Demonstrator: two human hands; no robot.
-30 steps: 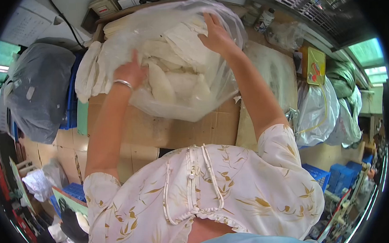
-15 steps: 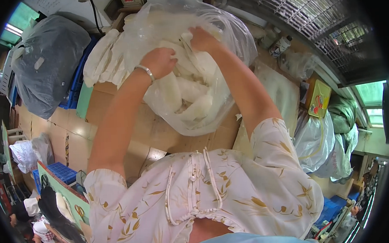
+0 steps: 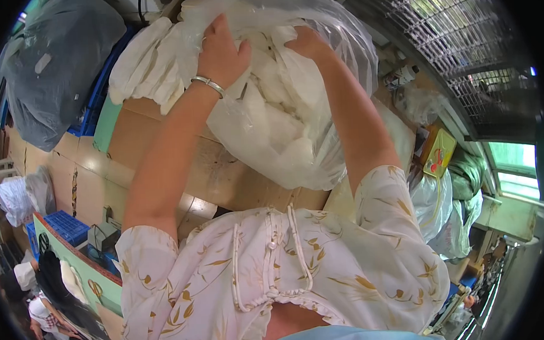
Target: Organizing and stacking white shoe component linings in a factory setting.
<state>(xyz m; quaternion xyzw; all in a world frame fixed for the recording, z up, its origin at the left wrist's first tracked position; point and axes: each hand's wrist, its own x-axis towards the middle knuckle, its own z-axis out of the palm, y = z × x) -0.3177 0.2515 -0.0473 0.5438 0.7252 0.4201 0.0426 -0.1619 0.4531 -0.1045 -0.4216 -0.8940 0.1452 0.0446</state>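
Observation:
A large clear plastic bag (image 3: 265,161) lies in front of me with its mouth spread. Inside it are several soft, off-white elongated pieces (image 3: 274,87); their exact kind I cannot make out. At the bag's left side is my left hand (image 3: 222,57), open, thumb and a finger spread apart against the plastic. On the right, my right hand (image 3: 310,43) has its fingers bent together at the edge of the white pieces; what they grip is hidden. Left of the bag, similar white pieces (image 3: 140,69) lie in an overlapping row on a brown surface (image 3: 137,125).
A dark grey plastic bag (image 3: 61,70) bulges over a blue crate (image 3: 93,105) at far left. A metal grille (image 3: 456,43) stands at far right, above a yellow box (image 3: 438,152) and stuffed bags (image 3: 453,222). Scissors (image 3: 95,287) lie on a green board at lower left.
My left hand has moved up and its fingers have spread. My right hand has shifted right and slightly up. The bag's mouth is pulled wider and the whole view has tilted a little.

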